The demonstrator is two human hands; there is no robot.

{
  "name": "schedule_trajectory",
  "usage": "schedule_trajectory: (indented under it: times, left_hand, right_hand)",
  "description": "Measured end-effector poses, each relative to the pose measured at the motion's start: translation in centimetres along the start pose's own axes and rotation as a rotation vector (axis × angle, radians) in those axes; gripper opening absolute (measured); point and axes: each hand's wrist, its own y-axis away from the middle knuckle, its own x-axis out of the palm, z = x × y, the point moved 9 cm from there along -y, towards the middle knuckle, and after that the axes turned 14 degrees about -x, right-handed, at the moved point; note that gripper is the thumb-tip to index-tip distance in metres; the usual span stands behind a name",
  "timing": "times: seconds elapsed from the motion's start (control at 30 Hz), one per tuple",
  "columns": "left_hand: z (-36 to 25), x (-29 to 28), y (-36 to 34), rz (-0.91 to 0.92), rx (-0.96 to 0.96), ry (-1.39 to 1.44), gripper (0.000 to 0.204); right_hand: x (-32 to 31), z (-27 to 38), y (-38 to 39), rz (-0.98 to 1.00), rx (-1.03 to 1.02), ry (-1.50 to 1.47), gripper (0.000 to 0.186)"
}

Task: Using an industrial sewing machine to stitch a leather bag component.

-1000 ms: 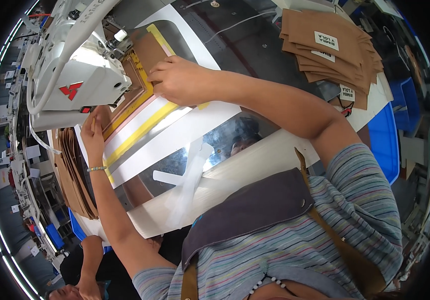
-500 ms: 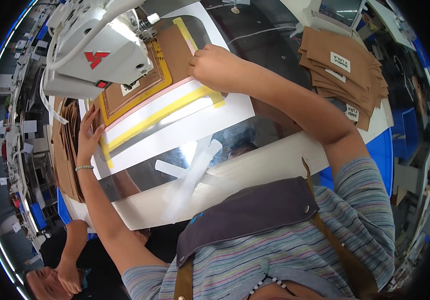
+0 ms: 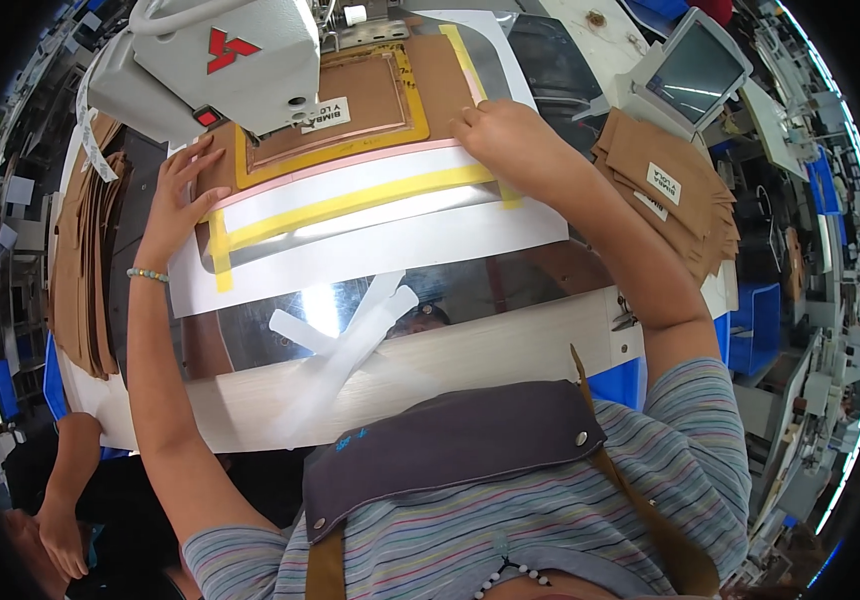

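Observation:
A flat brown panel (image 3: 442, 75) lies on a white sheet (image 3: 370, 250) under the head of a white sewing machine (image 3: 220, 65). On the panel sits a yellow-edged frame (image 3: 335, 158) around a brown inner piece with a white label (image 3: 327, 113). Strips of yellow tape (image 3: 350, 207) and a pink strip border the panel's near side. My left hand (image 3: 175, 205) rests on the panel's left corner, fingers spread and nearly flat. At the right edge my right hand (image 3: 510, 145) has its fingers curled down; whether they pinch the panel is hidden.
Stacks of brown pieces stand at left (image 3: 95, 260) and right (image 3: 665, 195). White tape strips (image 3: 350, 345) cross the table's near edge. A screen (image 3: 695, 75) stands at the back right, a blue bin (image 3: 755, 325) lower right. Another person's arm (image 3: 70, 470) shows at lower left.
The whole view has turned and shifted, so the machine and panel appear straighter. Both my hands keep about the same places on the panel. The other person's hand has come down.

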Motion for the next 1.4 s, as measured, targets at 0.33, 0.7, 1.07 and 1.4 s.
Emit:
schedule_trajectory:
  times: [0.33, 0.7, 1.07, 1.4]
  left_hand:
    - [-4.7, 4.5, -1.9, -0.106, 0.094, 0.273, 0.041]
    - [-6.5, 4.5, -2.6, -0.178, 0.03, 0.195, 0.02]
    - [-7.5, -0.6, 6.5, 0.075, 0.003, 0.065, 0.012]
    - [-4.1, -7.5, 16.1, 0.079, -0.224, -0.134, 0.024]
  right_hand:
    - [2.9, -5.2, 4.4, 0.124, 0.149, 0.067, 0.015]
    - [2.3, -6.7, 5.8, -0.11, 0.205, -0.056, 0.01]
    - [0.7, -5.6, 6.3, -0.27, 0.177, -0.179, 0.008]
    - [-5.5, 3.9, 1.6, -0.391, -0.194, -0.582, 0.015]
